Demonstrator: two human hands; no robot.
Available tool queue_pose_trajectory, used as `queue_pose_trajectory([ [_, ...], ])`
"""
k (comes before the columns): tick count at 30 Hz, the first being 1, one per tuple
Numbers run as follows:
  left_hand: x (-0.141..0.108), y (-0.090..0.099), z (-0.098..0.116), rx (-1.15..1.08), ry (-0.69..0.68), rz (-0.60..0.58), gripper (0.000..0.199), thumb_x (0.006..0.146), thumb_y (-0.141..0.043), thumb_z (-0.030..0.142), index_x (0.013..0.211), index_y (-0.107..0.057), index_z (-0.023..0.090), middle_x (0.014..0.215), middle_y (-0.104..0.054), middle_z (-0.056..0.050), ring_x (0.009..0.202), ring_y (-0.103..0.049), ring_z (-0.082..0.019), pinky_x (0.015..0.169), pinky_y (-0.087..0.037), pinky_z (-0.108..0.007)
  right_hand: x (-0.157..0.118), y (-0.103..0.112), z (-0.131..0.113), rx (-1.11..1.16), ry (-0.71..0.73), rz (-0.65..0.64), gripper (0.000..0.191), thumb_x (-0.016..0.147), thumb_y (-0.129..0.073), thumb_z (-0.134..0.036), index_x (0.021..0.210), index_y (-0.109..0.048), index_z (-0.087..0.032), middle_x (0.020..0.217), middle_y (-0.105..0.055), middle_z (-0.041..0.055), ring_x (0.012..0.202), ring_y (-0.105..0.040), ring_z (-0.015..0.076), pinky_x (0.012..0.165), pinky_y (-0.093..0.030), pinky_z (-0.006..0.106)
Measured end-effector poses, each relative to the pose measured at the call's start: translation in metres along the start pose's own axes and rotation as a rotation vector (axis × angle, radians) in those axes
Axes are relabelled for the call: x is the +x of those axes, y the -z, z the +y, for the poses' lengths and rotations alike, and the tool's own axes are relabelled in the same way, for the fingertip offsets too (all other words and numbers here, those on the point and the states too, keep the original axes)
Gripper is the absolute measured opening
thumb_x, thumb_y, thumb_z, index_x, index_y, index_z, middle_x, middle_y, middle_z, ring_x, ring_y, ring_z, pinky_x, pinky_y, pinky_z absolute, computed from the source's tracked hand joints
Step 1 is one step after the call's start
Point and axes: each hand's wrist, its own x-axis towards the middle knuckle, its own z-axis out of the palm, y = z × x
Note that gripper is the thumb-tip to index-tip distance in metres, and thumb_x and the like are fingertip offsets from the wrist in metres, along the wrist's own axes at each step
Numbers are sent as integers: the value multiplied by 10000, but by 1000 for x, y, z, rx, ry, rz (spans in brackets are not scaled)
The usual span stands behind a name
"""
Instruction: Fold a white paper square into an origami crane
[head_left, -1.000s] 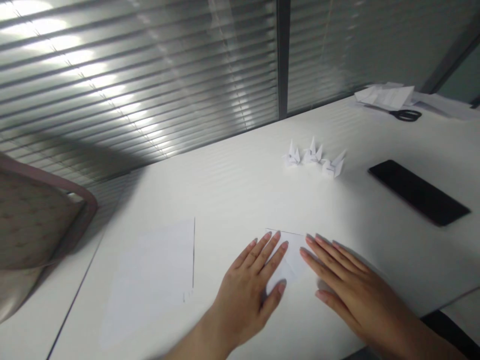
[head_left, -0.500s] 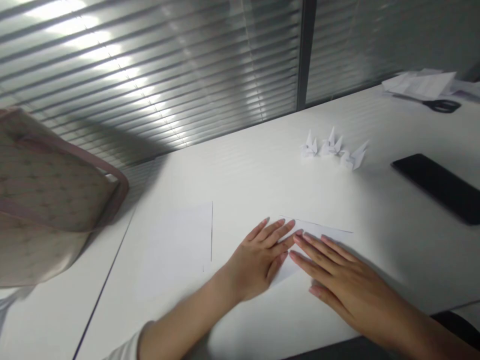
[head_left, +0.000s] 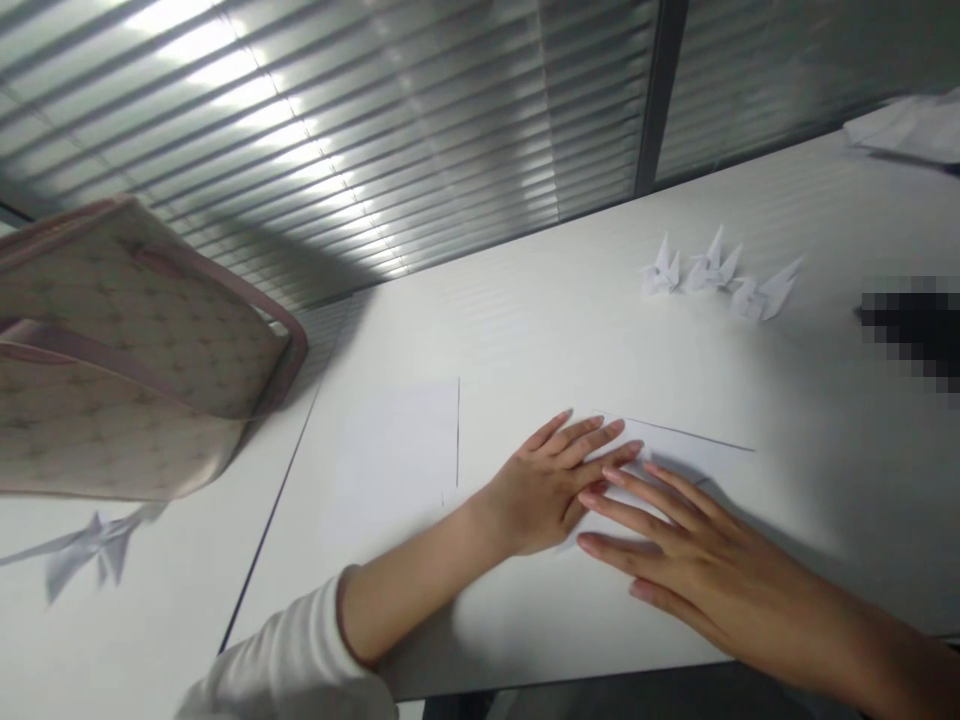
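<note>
A white sheet of paper (head_left: pixel 694 452) lies on the table, partly covered by both hands. My left hand (head_left: pixel 559 485) rests flat on its left part, fingers spread and pointing right. Over the lower part of the paper, my right hand (head_left: pixel 679 540) has its fingers stretched out toward the left hand. Its fingertips come close to the left thumb and overlap it in the view. Neither hand grips anything. Another white sheet (head_left: pixel 405 440) lies flat to the left of my hands.
Three folded paper cranes (head_left: pixel 716 268) stand at the back right. A pinkish patterned bag (head_left: pixel 142 350) is on the left, with a folded paper piece (head_left: pixel 97 548) below it. More papers (head_left: pixel 911 128) lie far right, near a pixelated dark object (head_left: pixel 919 325). Blinds (head_left: pixel 337 130) line the back.
The view has shifted left, bringing the folded paper piece by the bag into sight. My right hand's fingers have spread and shifted slightly on the paper; my left hand stays flat.
</note>
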Motion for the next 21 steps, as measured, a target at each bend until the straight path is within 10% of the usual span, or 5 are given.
queue_pose_trajectory([
  [21, -5, -19, 1, 89, -32, 138, 543, 981, -380, 472, 1482, -297, 279, 1574, -263, 36, 1456, -175, -153, 1211, -43, -366, 41, -4, 1, 100, 322, -65, 535, 870, -640, -282, 1366, -472, -393, 1509, -398, -95, 1441, -222, 253, 1135, -288, 505],
])
